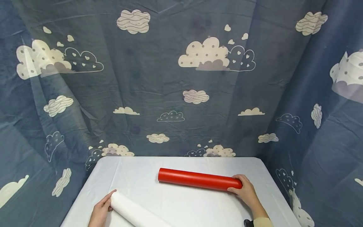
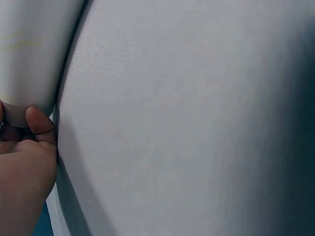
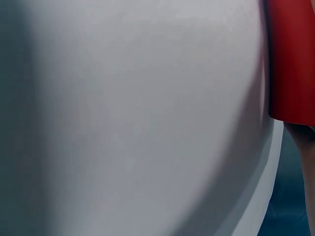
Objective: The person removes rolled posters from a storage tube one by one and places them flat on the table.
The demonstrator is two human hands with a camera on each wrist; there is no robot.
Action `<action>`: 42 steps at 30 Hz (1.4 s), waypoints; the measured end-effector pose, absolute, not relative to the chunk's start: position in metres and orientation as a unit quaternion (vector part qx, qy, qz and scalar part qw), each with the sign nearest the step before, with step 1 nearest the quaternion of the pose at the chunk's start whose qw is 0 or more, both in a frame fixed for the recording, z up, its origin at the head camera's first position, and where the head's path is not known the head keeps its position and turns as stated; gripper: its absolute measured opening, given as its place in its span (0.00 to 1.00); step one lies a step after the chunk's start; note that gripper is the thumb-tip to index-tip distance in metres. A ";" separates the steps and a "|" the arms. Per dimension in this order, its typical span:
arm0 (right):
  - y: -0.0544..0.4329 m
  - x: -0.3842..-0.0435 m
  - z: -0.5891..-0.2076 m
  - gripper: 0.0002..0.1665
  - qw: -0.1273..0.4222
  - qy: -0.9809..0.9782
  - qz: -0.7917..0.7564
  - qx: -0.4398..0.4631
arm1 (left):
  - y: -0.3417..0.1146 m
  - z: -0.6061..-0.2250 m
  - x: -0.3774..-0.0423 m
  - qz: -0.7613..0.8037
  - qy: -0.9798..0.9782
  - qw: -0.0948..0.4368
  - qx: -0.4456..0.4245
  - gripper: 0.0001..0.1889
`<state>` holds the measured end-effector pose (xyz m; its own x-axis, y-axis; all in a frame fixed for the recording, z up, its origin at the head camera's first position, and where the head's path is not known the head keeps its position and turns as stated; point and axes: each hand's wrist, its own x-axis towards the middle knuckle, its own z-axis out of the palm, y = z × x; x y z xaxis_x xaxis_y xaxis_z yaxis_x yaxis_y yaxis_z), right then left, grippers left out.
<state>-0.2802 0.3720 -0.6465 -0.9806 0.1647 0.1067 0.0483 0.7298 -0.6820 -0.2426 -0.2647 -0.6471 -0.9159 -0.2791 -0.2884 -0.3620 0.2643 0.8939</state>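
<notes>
A long red roll (image 1: 195, 178) lies slightly slanted across the back half of the white table. My right hand (image 1: 246, 190) grips its right end, thumb on the near side and fingers over the far side. In the right wrist view the red roll (image 3: 293, 64) hides most of that hand. At the front left, a white roll (image 1: 136, 211) runs out of the bottom of the head view. My left hand (image 1: 100, 210) holds its upper left end. The left wrist view shows thumb and fingers at the rim of the white roll (image 2: 32, 64), which bears faint yellow marks.
The white table (image 1: 136, 173) has rounded back corners. Dark blue cloth (image 1: 158, 78) with cloud prints hangs behind it and at both sides. A small black object (image 1: 248, 223) shows at my right wrist, beside a pale yellow sleeve (image 1: 262, 222).
</notes>
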 end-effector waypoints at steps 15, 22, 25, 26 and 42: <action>0.356 -0.305 -0.648 0.38 0.073 -0.926 0.368 -0.042 | -0.265 -0.647 -0.242 0.562 0.802 0.043 -0.199 0.24; 0.346 -0.319 -0.648 0.36 0.073 -0.925 0.370 -0.037 | -0.265 -0.646 -0.242 0.577 0.791 0.040 -0.198 0.24; 0.343 -0.325 -0.648 0.37 0.081 -0.927 0.366 -0.025 | -0.265 -0.645 -0.241 0.583 0.788 0.040 -0.193 0.24; 0.342 -0.327 -0.648 0.37 0.082 -0.927 0.365 -0.024 | -0.266 -0.645 -0.241 0.585 0.787 0.040 -0.190 0.24; 0.322 -0.355 -0.644 0.36 0.071 -0.927 0.368 -0.013 | -0.266 -0.646 -0.242 0.617 0.762 0.037 -0.191 0.24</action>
<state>-0.3545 0.3216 -0.6441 -0.9897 0.0753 0.1219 -0.0289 0.7286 -0.6843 -0.2423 -0.2657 -0.6462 -0.9246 -0.2448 -0.2919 -0.3364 0.1648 0.9272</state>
